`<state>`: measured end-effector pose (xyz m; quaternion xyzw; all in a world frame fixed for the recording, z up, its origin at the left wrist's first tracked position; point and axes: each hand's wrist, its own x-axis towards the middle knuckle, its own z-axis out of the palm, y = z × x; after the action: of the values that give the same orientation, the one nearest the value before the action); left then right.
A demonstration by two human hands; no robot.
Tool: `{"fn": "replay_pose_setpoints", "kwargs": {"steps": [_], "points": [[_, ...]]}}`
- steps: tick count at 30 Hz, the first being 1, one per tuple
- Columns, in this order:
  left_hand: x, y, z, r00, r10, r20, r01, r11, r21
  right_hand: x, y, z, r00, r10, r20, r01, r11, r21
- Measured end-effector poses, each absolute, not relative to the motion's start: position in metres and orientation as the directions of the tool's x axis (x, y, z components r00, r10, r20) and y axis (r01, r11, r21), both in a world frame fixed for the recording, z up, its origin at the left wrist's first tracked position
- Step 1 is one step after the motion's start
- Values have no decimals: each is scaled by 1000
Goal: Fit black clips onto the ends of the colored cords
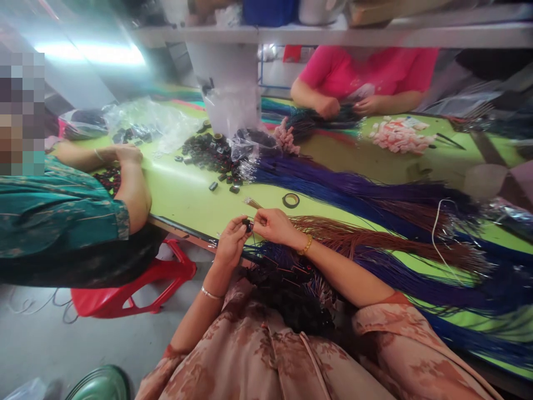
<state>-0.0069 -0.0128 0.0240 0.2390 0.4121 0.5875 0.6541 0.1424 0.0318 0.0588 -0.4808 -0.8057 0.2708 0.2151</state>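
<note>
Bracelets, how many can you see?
3: a silvery bracelet behind the camera wearer's left hand, a yellow bracelet behind the right hand, a thin bracelet on the co-worker in teal. More may be hidden.

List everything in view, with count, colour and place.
Table: one, green, centre.
Small part: one, black, front centre.
Blocks: many, black, heaped centrally.
Blue wires: many, blue and purple, right.
Brown wires: many, brown, between blue bundles.
Pink pieces: two heaps, pink, far side.
Tape roll: at least one, black, centre.
Cord: one, white, over wires.
Plastic bags: count unclear, clear, far side.
Loaded shelf: one, pale, top.
Stool: one, red, left floor.
Round object: one, green, floor, lower left.
Other people: two, teal at left, pink across.
Dark heap: one, black, lap.
Wearer's top: one, brown, bottom.
Left hand: one, silver bangle, holding small part.
Right hand: one, yellow bracelet, beside it.
</note>
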Motion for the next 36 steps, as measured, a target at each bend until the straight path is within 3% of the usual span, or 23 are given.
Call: {"fn": "replay_pose_setpoints", "kwargs": {"steps": [7, 17, 20, 23, 26, 28, 33, 36], "points": [[-7, -14, 26, -88, 962, -258, -485, 185, 854, 145, 33, 55, -555, 818, 149, 606, 521, -602], [-6, -20, 27, -104, 966, -238, -390, 180, 903, 149, 35, 50, -547, 828, 121, 541, 461, -703], [3, -37, 44, -145, 989, -2, -146, -19, 989, 158, 49, 57, -544, 831, 118, 464, 415, -782], [24, -60, 63, 109, 937, 331, 204, -347, 915, 156, 60, 68, -604, 794, 68, 464, 420, -780], [49, -79, 66, 516, 736, 438, 299, -634, 713, 140, 57, 77, -811, 581, -70, 447, 537, -716], [61, -85, 60, 639, 637, 431, 346, -738, 579, 126, 50, 81, -858, 479, -184, 479, 621, -620], [66, -88, 47, 684, 564, 463, 421, -823, 382, 105, 33, 83, -731, 560, -390, 661, 724, -200], [62, -87, 47, 685, 555, 472, 425, -831, 360, 103, 29, 81, -705, 563, -431, 658, 747, -101]]}}
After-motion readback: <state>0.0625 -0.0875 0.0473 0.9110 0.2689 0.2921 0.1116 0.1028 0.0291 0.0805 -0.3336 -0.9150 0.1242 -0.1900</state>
